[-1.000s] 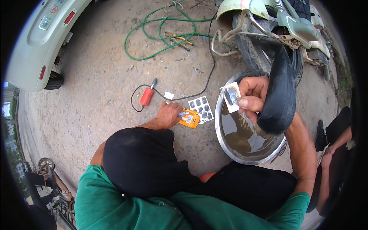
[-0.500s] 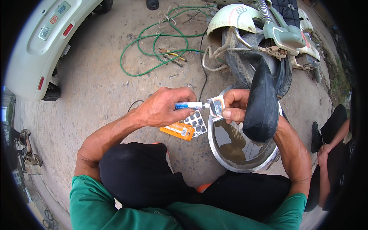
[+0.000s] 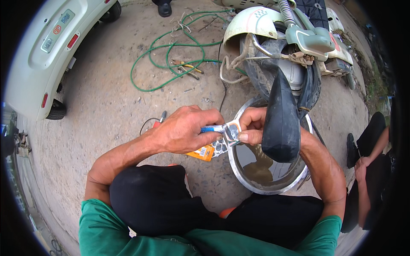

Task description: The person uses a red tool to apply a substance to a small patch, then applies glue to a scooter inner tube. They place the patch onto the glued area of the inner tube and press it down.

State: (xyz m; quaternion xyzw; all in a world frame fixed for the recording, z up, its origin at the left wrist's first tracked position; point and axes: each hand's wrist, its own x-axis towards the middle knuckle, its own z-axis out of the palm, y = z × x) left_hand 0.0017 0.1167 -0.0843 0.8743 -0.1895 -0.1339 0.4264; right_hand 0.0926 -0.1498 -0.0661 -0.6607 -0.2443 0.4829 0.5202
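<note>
In my left hand (image 3: 181, 130) is a small white-and-blue glue tube (image 3: 210, 128), pinched between thumb and fingers with its nozzle end toward the right. My right hand (image 3: 253, 124) pinches a dark tyre patch (image 3: 232, 131) on a pale backing by its right side. Patch and nozzle end meet; whether glue is coming out cannot be made out. A flattened black inner tube (image 3: 281, 128) hangs over my right forearm. Below my left hand lie an orange box (image 3: 204, 153) and a sheet of patches (image 3: 220, 147), both partly hidden.
A metal basin (image 3: 241, 178) of murky water stands under my right hand. Beyond it lies a pale scooter (image 3: 256, 25) with its wheel parts. A green hose (image 3: 149, 50) and pliers (image 3: 188, 68) are on the ground. A white car (image 3: 42, 68) stands left; another person's arm (image 3: 363, 170) shows right.
The patch has moved left against the tube's nozzle end, overlapping it more. Both hands are slightly lower in the picture, and the view has shifted a little.
</note>
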